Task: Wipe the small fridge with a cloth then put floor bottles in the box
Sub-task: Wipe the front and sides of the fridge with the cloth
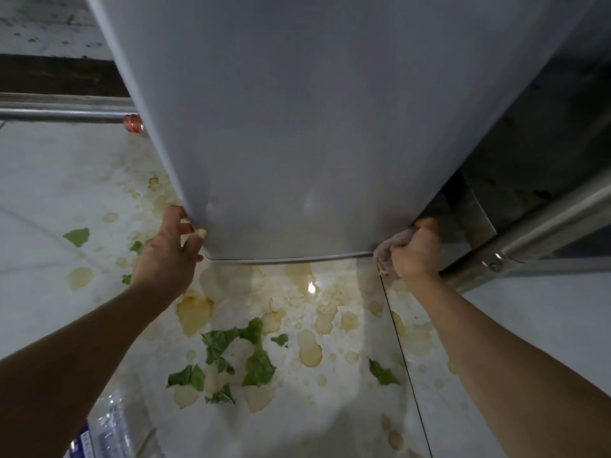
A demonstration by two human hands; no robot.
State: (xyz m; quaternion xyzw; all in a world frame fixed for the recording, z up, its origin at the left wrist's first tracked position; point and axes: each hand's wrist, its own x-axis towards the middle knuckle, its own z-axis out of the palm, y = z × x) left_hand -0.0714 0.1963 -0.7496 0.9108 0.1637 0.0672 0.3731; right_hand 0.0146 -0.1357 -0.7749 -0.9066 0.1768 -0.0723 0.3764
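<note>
A pale tiled floor (49, 193) spreads below, blotched with yellowish-brown stains (193, 314) and scattered green leaf scraps (258, 361). A metal rail (62, 114) crosses far left; a steel frame (529, 219) stands right, near a dark grout line (401, 352).

Stained tile floor (39, 193) carries lettuce scraps (254, 361) and a plastic bottle (109, 428).

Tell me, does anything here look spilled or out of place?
Yes. Yellowish stains and torn green leaves cover the white floor below the fridge. A plastic bottle lies on the floor at the lower left.
</note>
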